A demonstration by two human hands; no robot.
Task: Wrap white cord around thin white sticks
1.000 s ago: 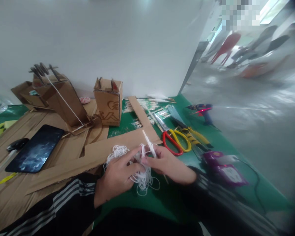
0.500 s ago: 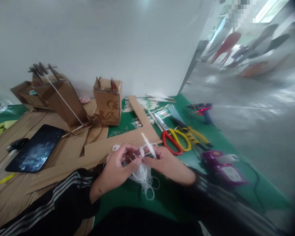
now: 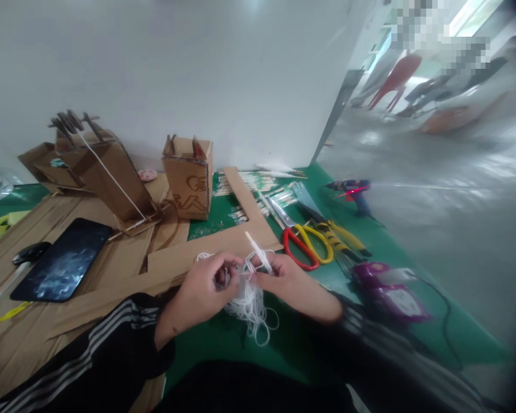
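String [image 3: 248,307] bunches at six o'clock, pinched by left hand [image 3: 202,289]; right hand [image 3: 298,291] grips white stick [image 3: 257,249]; green table [image 3: 215,344] below, wall [image 3: 206,74] at twelve

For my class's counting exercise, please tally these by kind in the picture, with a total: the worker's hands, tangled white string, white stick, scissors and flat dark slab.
Hands: 2 (left hand, right hand)
Tangle of white string: 1
White stick: 1
Scissors: 1
Flat dark slab: 1
Total: 6
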